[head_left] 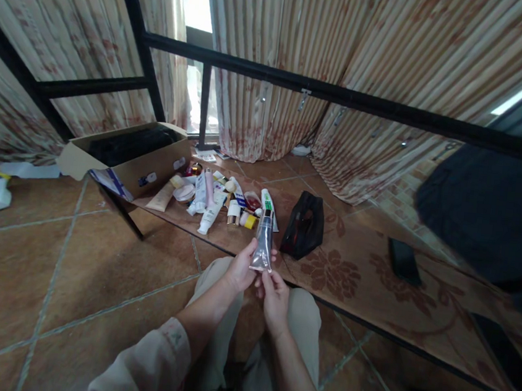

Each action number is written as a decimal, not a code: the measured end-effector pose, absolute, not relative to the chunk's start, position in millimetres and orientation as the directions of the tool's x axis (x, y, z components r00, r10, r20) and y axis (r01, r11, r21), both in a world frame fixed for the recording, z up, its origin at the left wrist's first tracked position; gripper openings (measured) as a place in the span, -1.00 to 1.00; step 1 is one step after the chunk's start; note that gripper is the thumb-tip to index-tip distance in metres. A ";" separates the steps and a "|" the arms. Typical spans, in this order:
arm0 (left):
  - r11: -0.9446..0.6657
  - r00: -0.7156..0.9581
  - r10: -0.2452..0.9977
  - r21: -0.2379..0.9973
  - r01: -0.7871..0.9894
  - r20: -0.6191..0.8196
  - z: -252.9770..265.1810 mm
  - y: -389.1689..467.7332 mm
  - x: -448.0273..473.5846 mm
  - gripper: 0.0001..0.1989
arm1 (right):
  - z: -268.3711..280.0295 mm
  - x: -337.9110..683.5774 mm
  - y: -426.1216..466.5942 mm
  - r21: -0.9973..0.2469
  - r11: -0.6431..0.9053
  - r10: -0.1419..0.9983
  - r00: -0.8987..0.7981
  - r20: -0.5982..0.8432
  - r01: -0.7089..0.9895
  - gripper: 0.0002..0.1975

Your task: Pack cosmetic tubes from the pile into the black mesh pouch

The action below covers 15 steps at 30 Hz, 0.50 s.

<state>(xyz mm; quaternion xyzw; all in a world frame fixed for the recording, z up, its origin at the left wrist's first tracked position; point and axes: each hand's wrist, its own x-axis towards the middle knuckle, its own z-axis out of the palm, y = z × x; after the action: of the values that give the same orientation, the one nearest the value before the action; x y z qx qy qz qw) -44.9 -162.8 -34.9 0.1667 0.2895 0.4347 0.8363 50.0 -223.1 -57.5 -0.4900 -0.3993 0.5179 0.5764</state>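
Observation:
A shiny silver squeeze tube (263, 245) with a dark cap is held above my lap, cap end pointing away from me. My left hand (241, 268) is wrapped round its left side. At the flat crimped end, my right hand (274, 287) pinches the tube's lower right corner. Just beyond the cap lies a white and green tube (267, 200) on the low bench. Left of it spreads a pile of cosmetics, with a white tube (211, 215), a pink bottle (209, 187) and a yellow-capped jar (249, 220). A black mesh pouch (303, 226) stands to the right.
An open cardboard box (161, 169) with something black inside sits at the bench's left end. Farther right, a black phone (404, 261) lies on the brown floral bench cover (341, 275). A dark metal rail (264, 71) crosses before the curtains.

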 end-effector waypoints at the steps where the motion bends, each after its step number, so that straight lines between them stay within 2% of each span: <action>1: 0.566 0.457 0.824 0.536 -0.626 -0.335 -35.0 -163.1 -44.4 -0.37 | -58.4 50.3 -222.4 -0.977 -0.015 0.987 0.151 -0.048 -0.213 -0.69; 10: 0.504 0.434 0.855 0.652 -0.566 -0.284 -39.9 -164.3 -37.7 -0.40 | -68.7 53.5 -216.8 -0.949 -0.028 0.979 0.184 -0.090 -0.314 -0.66; 15: 0.424 0.360 0.895 0.753 -0.503 -0.264 -44.8 -177.5 -37.1 -0.57 | -69.2 53.8 -214.7 -0.927 -0.039 0.973 0.196 -0.120 -0.373 -0.66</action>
<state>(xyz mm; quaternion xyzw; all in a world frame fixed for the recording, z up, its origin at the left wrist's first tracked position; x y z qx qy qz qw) -37.1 -177.5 -44.8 0.2882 0.3396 0.4525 0.7726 53.8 -214.7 -69.2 -0.4689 -0.3202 0.5474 0.6148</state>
